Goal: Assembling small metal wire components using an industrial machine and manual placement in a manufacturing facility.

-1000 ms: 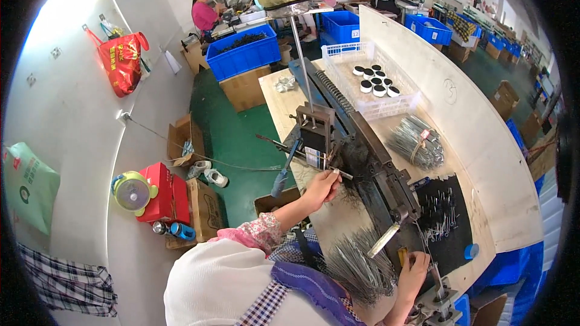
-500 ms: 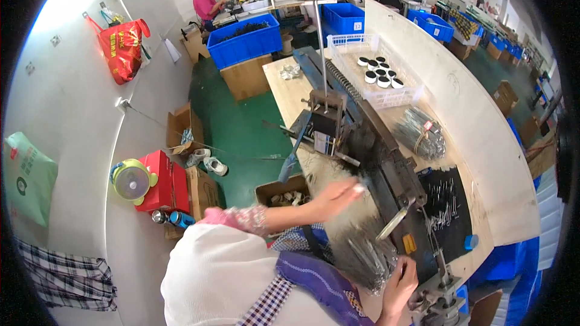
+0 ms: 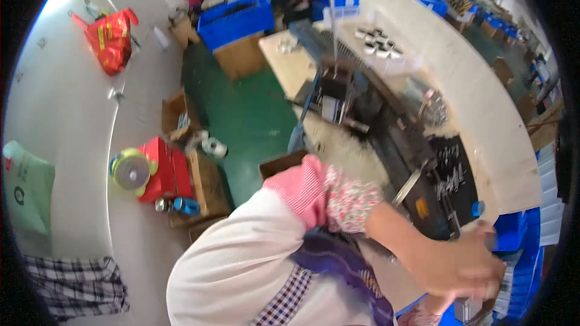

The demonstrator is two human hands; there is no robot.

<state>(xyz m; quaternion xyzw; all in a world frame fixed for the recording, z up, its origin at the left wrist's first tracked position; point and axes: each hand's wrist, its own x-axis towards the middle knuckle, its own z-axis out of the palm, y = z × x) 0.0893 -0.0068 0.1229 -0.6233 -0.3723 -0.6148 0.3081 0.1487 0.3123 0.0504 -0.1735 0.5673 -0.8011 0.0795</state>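
My left forearm, in a floral sleeve, crosses to the lower right, and my left hand point(image 3: 453, 265) is smeared by motion there. Below and partly behind it is my right hand point(image 3: 440, 304), mostly hidden, with only a bit of wrist and sleeve plain. Both hands are close together near a blue crate point(image 3: 524, 265) and a small grey boxy part point(image 3: 466, 309). What either one holds cannot be made out. The dark metal bench machine point(image 3: 386, 133) lies beyond my forearm, with a pale-handled lever point(image 3: 408, 187) and a yellow block point(image 3: 422, 207) at its near end.
Small metal pins lie on a black mat point(image 3: 456, 172), a blue cap point(image 3: 478, 208) near its corner. Behind are a plastic-wrapped bundle point(image 3: 434, 108) and white round pieces with black tops point(image 3: 377, 42). A curved white board point(image 3: 459, 66) edges the bench. Cartons point(image 3: 205, 184) stand left.
My left hand has swung from the bench middle to the far lower right, beside my right hand, which has also shifted right. The view has tilted. My forearm now covers the rod bundle's place.
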